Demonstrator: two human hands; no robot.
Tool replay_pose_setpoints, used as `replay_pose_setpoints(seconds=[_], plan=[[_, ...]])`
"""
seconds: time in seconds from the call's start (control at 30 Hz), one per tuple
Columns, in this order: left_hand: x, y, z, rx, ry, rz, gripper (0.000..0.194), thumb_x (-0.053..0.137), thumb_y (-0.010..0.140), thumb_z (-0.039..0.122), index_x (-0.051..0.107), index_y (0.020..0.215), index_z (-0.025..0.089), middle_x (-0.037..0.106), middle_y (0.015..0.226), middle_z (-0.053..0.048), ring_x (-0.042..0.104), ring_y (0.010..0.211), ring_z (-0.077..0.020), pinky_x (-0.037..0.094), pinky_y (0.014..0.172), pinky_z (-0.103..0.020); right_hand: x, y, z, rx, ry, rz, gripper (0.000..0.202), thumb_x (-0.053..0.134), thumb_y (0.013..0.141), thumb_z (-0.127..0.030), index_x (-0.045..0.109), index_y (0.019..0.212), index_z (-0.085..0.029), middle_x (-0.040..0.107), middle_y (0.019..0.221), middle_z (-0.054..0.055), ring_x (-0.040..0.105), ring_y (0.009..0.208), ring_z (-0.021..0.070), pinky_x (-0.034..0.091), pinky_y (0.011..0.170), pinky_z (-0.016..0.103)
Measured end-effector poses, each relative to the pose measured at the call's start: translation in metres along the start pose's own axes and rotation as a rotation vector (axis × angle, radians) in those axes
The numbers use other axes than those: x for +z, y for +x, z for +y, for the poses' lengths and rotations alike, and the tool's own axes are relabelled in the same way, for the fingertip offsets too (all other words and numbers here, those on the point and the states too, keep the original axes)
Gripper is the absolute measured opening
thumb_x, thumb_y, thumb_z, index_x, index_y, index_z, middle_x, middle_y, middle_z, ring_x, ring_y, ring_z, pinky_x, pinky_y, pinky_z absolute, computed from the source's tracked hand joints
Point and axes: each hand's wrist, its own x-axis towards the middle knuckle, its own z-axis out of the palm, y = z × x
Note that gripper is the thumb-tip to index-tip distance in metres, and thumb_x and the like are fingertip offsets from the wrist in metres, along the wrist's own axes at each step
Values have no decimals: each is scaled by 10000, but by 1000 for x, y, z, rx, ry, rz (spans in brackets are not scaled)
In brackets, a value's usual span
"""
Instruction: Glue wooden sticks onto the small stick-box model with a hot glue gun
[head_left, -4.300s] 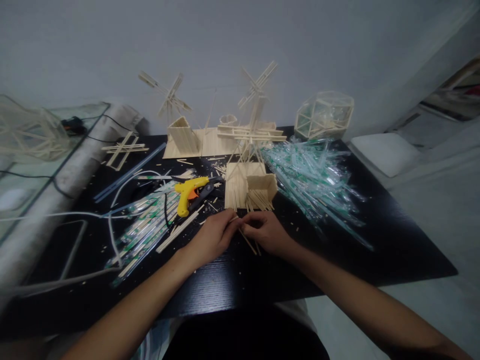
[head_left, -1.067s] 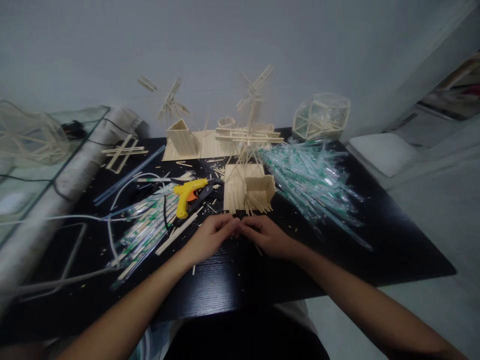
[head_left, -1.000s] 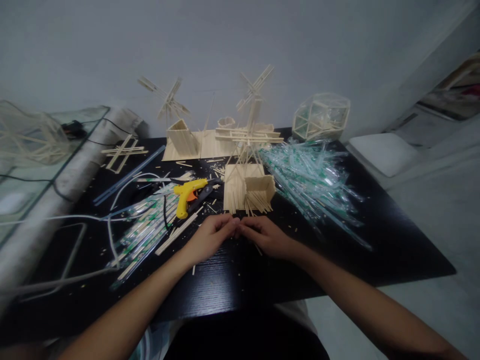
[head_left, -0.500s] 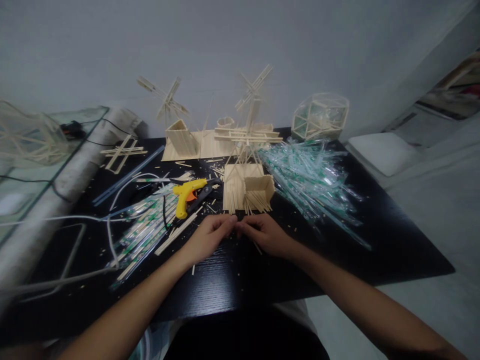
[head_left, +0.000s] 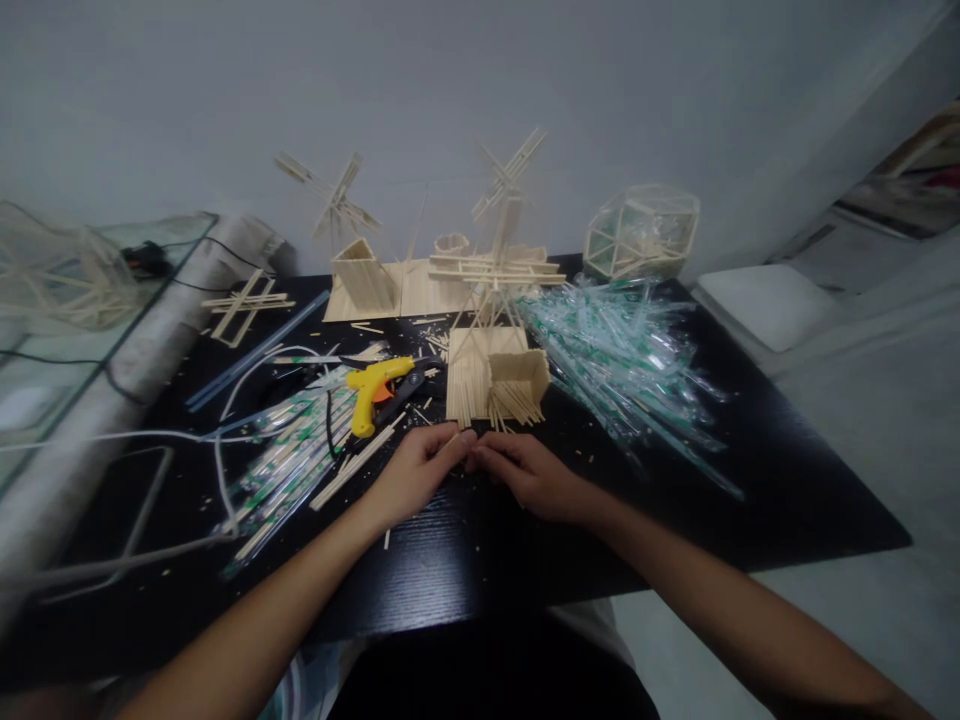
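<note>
drawn slightly closer since half a second ago, the bare left hand (head_left: 420, 465) and bare right hand (head_left: 529, 475) meet at the fingertips above the black wood-grain worktop (head_left: 787, 480), with a heap of clear-and-green plastic wrappers (head_left: 630, 350) to the right, a pale wooden open box (head_left: 536, 372) just beyond and a yellow glue gun (head_left: 367, 390) to the left. thin pale wooden sticks (head_left: 514, 400) lie at that box, just ahead of the hands, which are curled in a pinch, though whether they grip anything cannot be told. the step looks like fine fingertip work on stick pieces, and the next move seems to call for steady, careful alignment.
</note>
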Motion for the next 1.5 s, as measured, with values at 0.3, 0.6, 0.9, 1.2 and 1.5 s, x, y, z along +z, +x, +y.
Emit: replay_pose_setpoints(seconds=[0.3, 0.6, 0.9, 1.2, 1.5], plan=[[0, 0, -3, -5, -30, 3, 472, 479, 979, 536, 537, 689, 169, 489, 656, 28, 432, 652, -129, 335, 642, -259, -2, 1, 0, 31, 142, -26, 472, 480, 1016, -551, 695, 879, -153, 567, 760, -2, 484, 706, 137, 389, 677, 259], [-2, -2, -1, 22, -73, -34, 477, 475, 987, 519, 601, 705, 156, 482, 642, 26, 419, 637, -126, 319, 632, -262, 1, 6, 8, -1, 44, 6, 468, 578, 958, -572, 719, 814, -150, 700, 805, 38, 607, 772, 169, 448, 751, 280], [1, 0, -3, -15, 12, -31, 472, 528, 951, 532, 569, 665, 159, 480, 625, 32, 426, 642, -125, 320, 630, -256, 1, 3, 1, -27, -27, 3, 327, 510, 1016, -361, 685, 836, -152, 684, 798, 23, 599, 756, 159, 451, 750, 267], [1, 0, -8, -6, -13, -28, 465, 498, 971, 501, 524, 647, 169, 474, 622, 37, 426, 637, -123, 332, 638, -253, -2, 1, -3, -16, 57, -55, 336, 506, 1019, -400, 718, 936, -152, 704, 899, 44, 608, 845, 177, 452, 790, 286], [2, -1, -10, 8, -48, -57, 478, 445, 1004, 485, 618, 712, 149, 539, 672, 9, 491, 683, -137, 364, 673, -260, -1, 8, 7, 64, 84, -30, 576, 539, 954, -633, 714, 735, -129, 596, 653, 1, 497, 623, 121, 376, 623, 248]])
